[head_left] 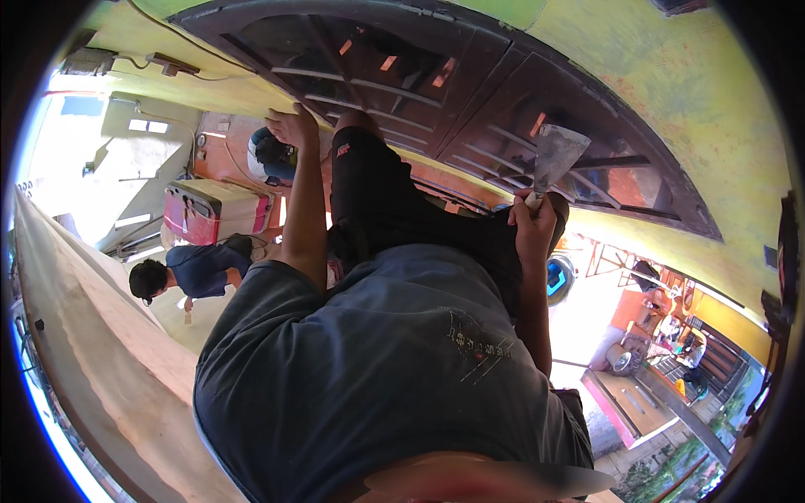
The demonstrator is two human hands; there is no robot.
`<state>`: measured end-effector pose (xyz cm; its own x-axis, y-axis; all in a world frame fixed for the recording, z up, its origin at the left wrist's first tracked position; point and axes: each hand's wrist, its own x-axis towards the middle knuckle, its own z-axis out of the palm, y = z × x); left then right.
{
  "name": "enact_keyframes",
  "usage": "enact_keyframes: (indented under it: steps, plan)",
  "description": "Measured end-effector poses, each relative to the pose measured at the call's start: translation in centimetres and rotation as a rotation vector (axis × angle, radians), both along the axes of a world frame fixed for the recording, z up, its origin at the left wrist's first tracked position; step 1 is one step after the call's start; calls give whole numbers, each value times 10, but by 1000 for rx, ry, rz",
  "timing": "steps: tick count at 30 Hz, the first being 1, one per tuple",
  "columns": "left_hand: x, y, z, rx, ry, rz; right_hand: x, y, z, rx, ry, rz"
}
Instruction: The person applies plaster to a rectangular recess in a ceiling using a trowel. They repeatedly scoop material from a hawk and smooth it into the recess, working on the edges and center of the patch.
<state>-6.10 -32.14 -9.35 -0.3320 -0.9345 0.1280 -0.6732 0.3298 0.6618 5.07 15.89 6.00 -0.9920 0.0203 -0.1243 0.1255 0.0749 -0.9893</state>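
My right hand [535, 228] is closed round the pale handle of a putty knife [560, 155]. Its wide, worn metal blade points up in front of the dark brown window [470, 92] with its bars and glass panes. My left hand [293, 127] is raised on the other side, fingers apart and nothing in it. It is nearest to the yellow-green wall by the window's lower left edge; whether it touches the wall, I cannot tell. My dark shorts and grey shirt fill the middle.
A person in a dark blue shirt [201, 268] is at the left, before a pink-and-white box-like thing [214, 210]. A pale sheet [92, 302] spans the lower left. At the right are a blue container [558, 278] and a wooden table [629, 402]. Patchy yellow-green wall [671, 92] surrounds the window.
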Motion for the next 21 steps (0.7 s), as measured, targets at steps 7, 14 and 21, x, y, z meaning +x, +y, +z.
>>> enact_keyframes:
  steps: [7, 14, 21]
  plan:
    - [26, 106, 36, 1419, 25, -1481, 8, -12, -4, -63, -65, 44]
    - [51, -31, 7, 703, 567, -458, 4, -5, 12, -55, -39, -27]
    - [120, 64, -31, 515, -521, -631, -15, 13, 34, 233, 104, 70]
